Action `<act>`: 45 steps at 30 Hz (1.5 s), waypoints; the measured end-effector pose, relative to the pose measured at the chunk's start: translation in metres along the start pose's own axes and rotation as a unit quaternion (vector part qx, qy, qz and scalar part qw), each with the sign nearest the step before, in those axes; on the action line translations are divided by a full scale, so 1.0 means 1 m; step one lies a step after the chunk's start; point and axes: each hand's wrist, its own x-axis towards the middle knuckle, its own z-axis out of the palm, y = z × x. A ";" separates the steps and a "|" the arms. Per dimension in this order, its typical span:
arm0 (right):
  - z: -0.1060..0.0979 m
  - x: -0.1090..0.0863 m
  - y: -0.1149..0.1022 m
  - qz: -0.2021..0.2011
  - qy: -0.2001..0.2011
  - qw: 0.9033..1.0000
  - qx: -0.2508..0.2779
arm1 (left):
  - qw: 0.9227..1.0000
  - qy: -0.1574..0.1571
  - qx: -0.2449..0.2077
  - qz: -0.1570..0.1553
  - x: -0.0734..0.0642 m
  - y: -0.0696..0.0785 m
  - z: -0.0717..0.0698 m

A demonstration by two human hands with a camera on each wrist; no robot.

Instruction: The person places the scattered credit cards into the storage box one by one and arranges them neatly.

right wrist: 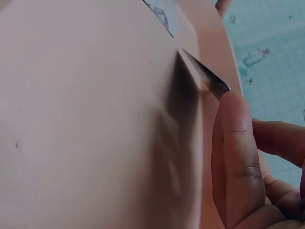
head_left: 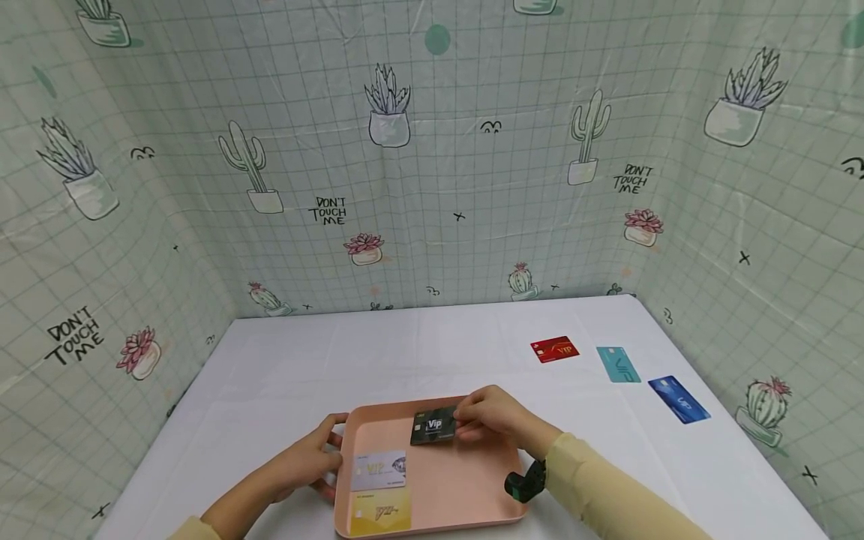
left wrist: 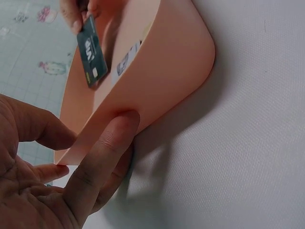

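Note:
My right hand (head_left: pixel 496 416) pinches the right end of a black VIP card (head_left: pixel 432 426) between thumb and fingers. The card is at the back of a pink tray (head_left: pixel 466 487), tilted in the left wrist view; the right wrist view shows it nearly edge-on above the tray floor. At the tray's back left corner, my left hand (head_left: pixel 307 461) grips the wall, its thumb (left wrist: pixel 112 143) against the outside. A silver VIP card (head_left: pixel 379 471) lies flat inside on the left, with a gold VIP card (head_left: pixel 381 513) just in front of it.
On the white table (head_left: pixel 304 360), three cards lie to the right beyond the tray: a red one (head_left: pixel 555 349), a teal one (head_left: pixel 618 364) and a blue one (head_left: pixel 679 399). A cactus-patterned cloth (head_left: pixel 432 172) stands behind and at both sides.

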 end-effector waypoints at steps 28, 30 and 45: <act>0.031 0.006 0.006 0.030 -0.043 0.994 0.101 | 0.999 0.024 0.011 -0.023 0.001 0.001 0.003; 0.033 0.007 0.006 0.032 -0.042 0.994 0.101 | 0.999 0.025 0.012 -0.023 0.001 0.000 0.003; 0.049 0.010 0.002 0.044 -0.051 0.988 0.140 | 1.000 0.021 0.007 -0.017 0.001 0.001 0.002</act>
